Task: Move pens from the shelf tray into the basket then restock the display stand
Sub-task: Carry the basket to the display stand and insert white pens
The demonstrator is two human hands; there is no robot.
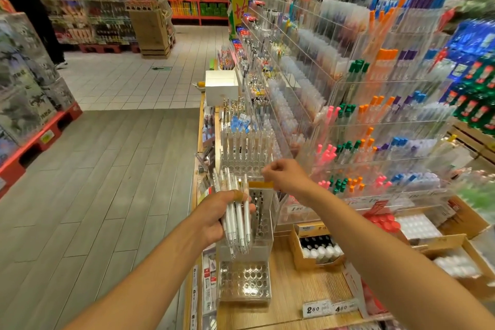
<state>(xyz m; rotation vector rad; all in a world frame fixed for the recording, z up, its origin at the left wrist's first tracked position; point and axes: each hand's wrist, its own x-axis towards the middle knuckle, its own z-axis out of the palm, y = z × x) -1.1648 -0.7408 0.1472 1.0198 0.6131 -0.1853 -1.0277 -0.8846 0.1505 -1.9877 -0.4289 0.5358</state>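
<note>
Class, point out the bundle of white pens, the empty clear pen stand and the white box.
white pens (239,218), head view, mid-barrels.
clear pen stand (244,280), head view, holed top.
white box (221,90), head view, front wall.

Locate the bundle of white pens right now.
Head view, lower centre: the white pens are held in the left hand, just above the clear display stand, left of the right hand.

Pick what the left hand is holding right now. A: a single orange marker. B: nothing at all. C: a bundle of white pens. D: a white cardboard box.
C: the left hand grips a bundle of white pens in front of the clear display stand, fingers curled round them.
</note>
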